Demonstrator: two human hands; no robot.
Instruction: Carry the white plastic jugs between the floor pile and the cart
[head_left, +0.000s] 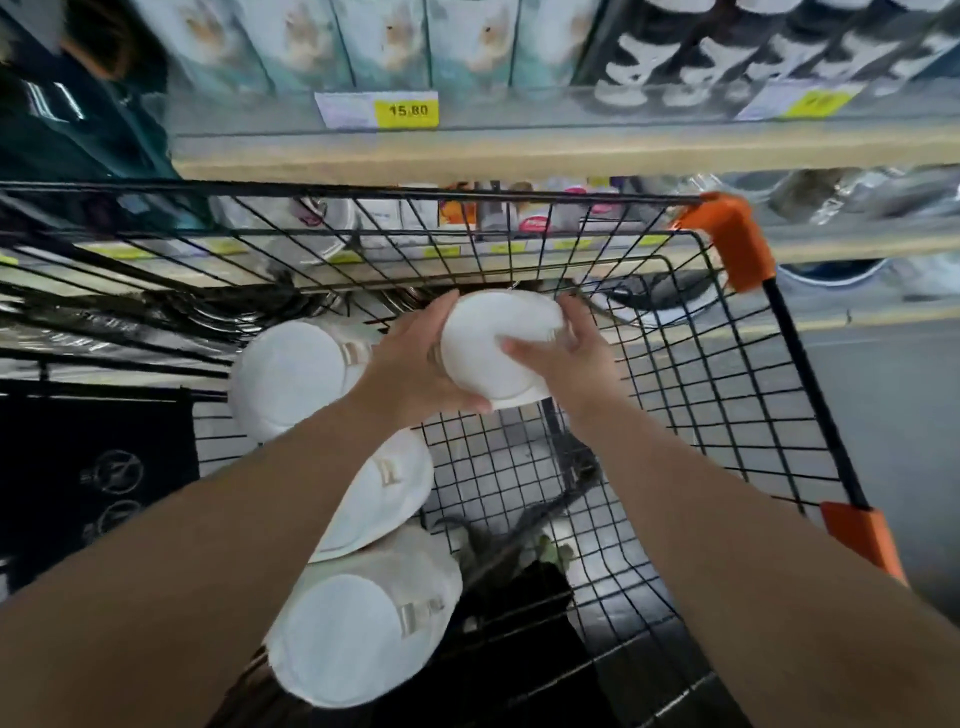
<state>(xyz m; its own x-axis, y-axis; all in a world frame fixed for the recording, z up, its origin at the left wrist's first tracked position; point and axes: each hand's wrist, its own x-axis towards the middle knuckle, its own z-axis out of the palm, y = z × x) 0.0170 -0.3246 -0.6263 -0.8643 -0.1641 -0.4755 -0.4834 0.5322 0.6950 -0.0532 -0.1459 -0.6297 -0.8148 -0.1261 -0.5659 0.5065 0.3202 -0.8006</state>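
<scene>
Store aisle, wooden shelf across the top with boxed goods and a yellow price tag reading 15.80; lower shelves behind look blurred, contents hard to tell. A black wire cart with orange corner caps fills the middle of the view.

Both hands hold 1 wrapped stack of white plates above the cart basket, near its far wall, at about 12 o'clock from the cart centre. The left hand curls around the stack's 9 o'clock side, thumb under the lower rim. The right hand clasps the 3 o'clock side, thumb lying across the flat face, fingers wrapped behind. Neither hand is wide; both are closed on the stack.

3 more wrapped stacks lie in the cart: one at 9 o'clock of the held stack, just beside the left wrist; one under the left forearm; one at 6 o'clock, closest to the camera. Tape strips show on their sides. A dark bag or cloth sits on the basket floor next to them.

Handling judgement: the stack is probably ceramic, so stiff, fairly heavy for its size, fragile if knocked on the wire. The wrap looks smooth, possibly slippery. Best hold is as now, 2 hands on opposite rims with support under the lower edge, stack kept together, no pinch on the face alone.
</scene>
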